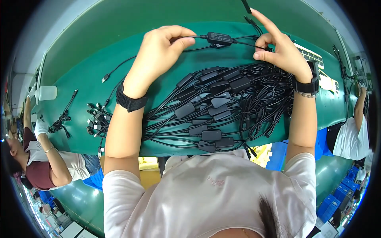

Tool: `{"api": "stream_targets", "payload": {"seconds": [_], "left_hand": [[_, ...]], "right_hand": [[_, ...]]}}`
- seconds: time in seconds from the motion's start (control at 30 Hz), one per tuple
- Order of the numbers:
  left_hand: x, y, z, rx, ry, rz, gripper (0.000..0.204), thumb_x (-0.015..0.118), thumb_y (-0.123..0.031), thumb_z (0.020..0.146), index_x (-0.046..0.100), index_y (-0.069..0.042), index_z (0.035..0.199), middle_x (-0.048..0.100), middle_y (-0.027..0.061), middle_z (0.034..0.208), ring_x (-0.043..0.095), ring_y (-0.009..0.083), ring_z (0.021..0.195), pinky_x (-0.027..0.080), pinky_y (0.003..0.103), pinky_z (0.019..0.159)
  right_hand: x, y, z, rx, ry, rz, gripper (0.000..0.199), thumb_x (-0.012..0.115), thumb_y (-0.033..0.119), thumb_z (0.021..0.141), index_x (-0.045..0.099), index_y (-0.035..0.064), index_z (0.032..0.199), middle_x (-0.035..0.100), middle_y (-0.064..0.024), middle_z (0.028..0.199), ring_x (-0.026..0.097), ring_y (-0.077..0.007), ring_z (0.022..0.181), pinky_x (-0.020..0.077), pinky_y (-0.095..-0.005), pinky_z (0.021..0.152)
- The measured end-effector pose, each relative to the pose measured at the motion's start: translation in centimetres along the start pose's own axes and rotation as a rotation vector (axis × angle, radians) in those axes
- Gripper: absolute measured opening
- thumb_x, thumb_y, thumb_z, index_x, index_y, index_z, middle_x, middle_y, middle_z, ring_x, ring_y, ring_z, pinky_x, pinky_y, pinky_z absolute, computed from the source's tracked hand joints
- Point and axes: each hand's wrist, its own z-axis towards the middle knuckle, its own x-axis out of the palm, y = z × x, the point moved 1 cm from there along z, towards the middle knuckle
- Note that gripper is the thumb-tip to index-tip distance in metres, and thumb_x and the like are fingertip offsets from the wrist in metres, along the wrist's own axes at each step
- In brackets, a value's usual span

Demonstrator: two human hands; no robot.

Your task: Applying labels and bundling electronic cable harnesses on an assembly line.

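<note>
My left hand (160,51) pinches a black USB cable (201,37) between thumb and fingers, just left of its small black inline box (219,38). Pale print covers the box's upper face. On the other side, the thumb and curled fingers of my right hand (282,53) close on the same cable's far part. Its index finger points up and away, with a thin black strip (246,6) at the tip. Below both hands lies a large heap of similar black cables (270,93) with inline boxes, their USB plugs (96,119) bunched at the left.
White label sheets (327,82) lie right of my right wrist on the green table (79,137). Far left are a small cable bundle (61,119) and a whitish container (47,93). Other people sit at both sides. Yellow material (262,154) shows below the table edge.
</note>
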Motion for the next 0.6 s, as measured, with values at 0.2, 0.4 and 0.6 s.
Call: {"api": "stream_targets", "payload": {"seconds": [0.2, 0.4, 0.6], "left_hand": [[-4.5, -2.3, 0.3, -0.046, -0.064, 0.133, 0.018, 0.067, -0.014, 0.081, 0.069, 0.001, 0.09, 0.067, 0.0092, 0.076, 0.06, 0.0137, 0.067, 0.047, 0.026, 0.061], [-9.3, -0.7, -0.1, -0.189, 0.006, 0.284, 0.019, 0.065, -0.01, 0.083, 0.068, 0.001, 0.097, 0.066, 0.0066, 0.08, 0.058, 0.0117, 0.073, 0.046, 0.025, 0.068], [-6.1, 4.1, -0.3, -0.062, 0.113, 0.59, 0.021, 0.069, -0.01, 0.073, 0.07, -0.004, 0.093, 0.065, 0.0179, 0.097, 0.062, 0.0302, 0.093, 0.049, 0.036, 0.081]], "right_hand": [[-3.9, -3.0, 1.1, -0.133, -0.286, -0.227, 0.08, 0.073, 0.011, 0.075, 0.032, 0.019, 0.143, 0.058, -0.0025, 0.073, 0.056, -0.0138, 0.074, 0.046, -0.0285, 0.078], [-7.6, 1.2, 1.0, -0.315, -0.463, -0.838, 0.085, 0.076, 0.009, 0.069, 0.033, 0.0208, 0.142, 0.061, -0.0084, 0.072, 0.057, -0.0196, 0.066, 0.0475, -0.0305, 0.064], [-0.3, -4.5, 1.8, -0.078, -0.139, -0.646, 0.093, 0.074, 0.009, 0.071, 0.024, 0.0343, 0.144, 0.059, -0.0101, 0.073, 0.057, -0.0251, 0.071, 0.0471, -0.0372, 0.071]]}}
